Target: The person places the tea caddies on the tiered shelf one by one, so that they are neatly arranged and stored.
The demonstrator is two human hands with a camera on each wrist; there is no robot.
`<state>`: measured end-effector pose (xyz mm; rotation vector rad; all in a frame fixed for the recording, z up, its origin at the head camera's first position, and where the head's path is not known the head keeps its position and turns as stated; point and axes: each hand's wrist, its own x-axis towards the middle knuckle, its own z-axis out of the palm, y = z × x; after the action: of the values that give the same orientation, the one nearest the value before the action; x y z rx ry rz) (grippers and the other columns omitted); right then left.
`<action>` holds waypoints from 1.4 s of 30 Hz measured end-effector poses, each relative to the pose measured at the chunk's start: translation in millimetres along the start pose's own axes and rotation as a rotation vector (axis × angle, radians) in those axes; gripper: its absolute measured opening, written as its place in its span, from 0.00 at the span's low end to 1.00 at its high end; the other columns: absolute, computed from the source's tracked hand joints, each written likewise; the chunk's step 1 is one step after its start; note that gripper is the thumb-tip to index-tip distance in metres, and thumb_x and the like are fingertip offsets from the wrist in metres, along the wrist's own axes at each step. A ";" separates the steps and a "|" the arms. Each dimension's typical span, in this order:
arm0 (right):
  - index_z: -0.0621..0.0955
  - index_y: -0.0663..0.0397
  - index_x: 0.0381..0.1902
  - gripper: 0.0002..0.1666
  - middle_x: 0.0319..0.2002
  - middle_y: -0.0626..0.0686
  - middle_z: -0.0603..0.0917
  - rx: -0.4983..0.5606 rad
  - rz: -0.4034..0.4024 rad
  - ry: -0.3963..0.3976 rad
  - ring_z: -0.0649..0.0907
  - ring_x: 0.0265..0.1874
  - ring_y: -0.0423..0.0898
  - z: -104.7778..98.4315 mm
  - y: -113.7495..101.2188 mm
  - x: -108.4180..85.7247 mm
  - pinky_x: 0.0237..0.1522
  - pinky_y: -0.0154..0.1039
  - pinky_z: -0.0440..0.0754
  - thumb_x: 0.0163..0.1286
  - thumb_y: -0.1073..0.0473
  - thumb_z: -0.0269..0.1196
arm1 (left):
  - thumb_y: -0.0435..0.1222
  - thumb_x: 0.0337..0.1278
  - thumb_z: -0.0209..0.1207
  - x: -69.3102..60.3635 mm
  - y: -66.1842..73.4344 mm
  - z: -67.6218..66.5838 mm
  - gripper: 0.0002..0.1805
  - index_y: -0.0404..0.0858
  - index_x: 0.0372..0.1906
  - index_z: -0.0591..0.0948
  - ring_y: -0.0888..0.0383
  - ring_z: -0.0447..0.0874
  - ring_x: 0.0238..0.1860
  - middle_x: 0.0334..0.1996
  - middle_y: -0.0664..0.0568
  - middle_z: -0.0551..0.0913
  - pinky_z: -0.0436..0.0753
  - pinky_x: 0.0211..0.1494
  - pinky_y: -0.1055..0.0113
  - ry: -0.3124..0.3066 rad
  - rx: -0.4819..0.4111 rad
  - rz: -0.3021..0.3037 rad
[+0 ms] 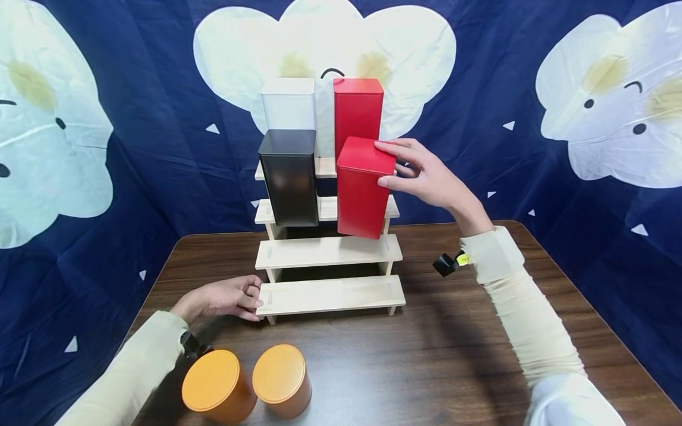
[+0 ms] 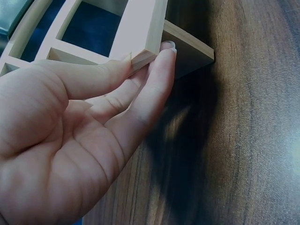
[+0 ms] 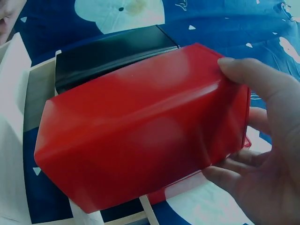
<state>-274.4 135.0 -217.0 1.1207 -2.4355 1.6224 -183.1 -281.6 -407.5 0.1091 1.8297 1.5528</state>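
Note:
My right hand [image 1: 421, 171] grips a red square tin [image 1: 364, 195] near its lid, thumb on the front and fingers over the top and far side. The tin leans slightly at the second-highest step of a wooden tiered rack [image 1: 330, 251]; whether its base touches the step I cannot tell. In the right wrist view the red tin [image 3: 136, 126] fills the middle. My left hand [image 1: 226, 297] pinches the left end of the rack's lowest step [image 2: 140, 35] between thumb and fingers. A black tin [image 1: 290, 183] stands left of the held one.
Behind on the top step stand a white tin [image 1: 289, 106] and another red tin [image 1: 358, 112]. Two round orange tins [image 1: 213, 384] sit on the brown wooden table [image 1: 426, 367], near my left forearm. A blue curtain [image 1: 154, 89] with white cloud shapes surrounds the table.

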 end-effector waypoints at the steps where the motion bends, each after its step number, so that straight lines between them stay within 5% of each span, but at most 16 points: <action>1: 0.69 0.48 0.68 0.36 0.65 0.50 0.64 0.005 0.011 0.003 0.68 0.64 0.47 -1.4 3.2 3.1 0.62 0.44 0.76 0.62 0.64 0.65 | 0.23 0.61 0.54 -0.1 0.1 0.0 0.20 0.28 0.52 0.59 0.53 0.80 0.41 0.39 0.45 0.73 0.85 0.49 0.54 0.000 0.001 0.000; 6: 0.69 0.44 0.68 0.35 0.67 0.49 0.64 -0.032 0.036 0.005 0.67 0.66 0.46 -3.5 2.4 9.0 0.67 0.46 0.70 0.63 0.60 0.65 | 0.23 0.60 0.54 0.1 -0.1 -0.2 0.20 0.28 0.52 0.58 0.53 0.80 0.40 0.39 0.45 0.73 0.85 0.48 0.56 0.001 -0.001 0.002; 14: 0.64 0.55 0.70 0.34 0.73 0.57 0.58 -0.065 0.055 -0.018 0.64 0.70 0.50 1.5 -22.8 3.5 0.65 0.43 0.72 0.68 0.63 0.59 | 0.23 0.60 0.54 0.2 -1.2 0.1 0.20 0.28 0.52 0.59 0.53 0.81 0.40 0.39 0.45 0.74 0.85 0.49 0.54 -0.008 -0.007 0.013; 20: 0.67 0.48 0.69 0.32 0.73 0.51 0.61 -0.130 0.053 0.045 0.61 0.72 0.44 -0.6 -6.8 8.7 0.63 0.43 0.75 0.69 0.59 0.59 | 0.23 0.60 0.54 -0.3 -1.5 -0.1 0.20 0.28 0.52 0.58 0.53 0.81 0.40 0.40 0.44 0.73 0.85 0.49 0.54 -0.008 -0.006 0.012; 25: 0.70 0.43 0.67 0.30 0.71 0.46 0.66 -0.057 0.030 0.122 0.69 0.68 0.45 0.7 12.9 13.5 0.57 0.40 0.80 0.68 0.58 0.61 | 0.24 0.60 0.55 0.4 -2.4 -0.9 0.20 0.28 0.52 0.59 0.53 0.80 0.40 0.40 0.44 0.73 0.85 0.50 0.54 -0.012 -0.007 0.012; 42: 0.71 0.56 0.66 0.29 0.67 0.53 0.70 -0.083 0.022 0.241 0.73 0.65 0.48 20.2 -13.0 6.9 0.58 0.44 0.79 0.68 0.61 0.60 | 0.24 0.61 0.54 -0.1 -1.0 -0.2 0.21 0.27 0.53 0.58 0.52 0.81 0.41 0.40 0.44 0.74 0.85 0.50 0.54 -0.003 -0.006 -0.001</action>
<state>-264.9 112.1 -213.4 0.8352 -2.3433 1.5440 -182.8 -282.1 -408.4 0.1071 1.8228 1.5564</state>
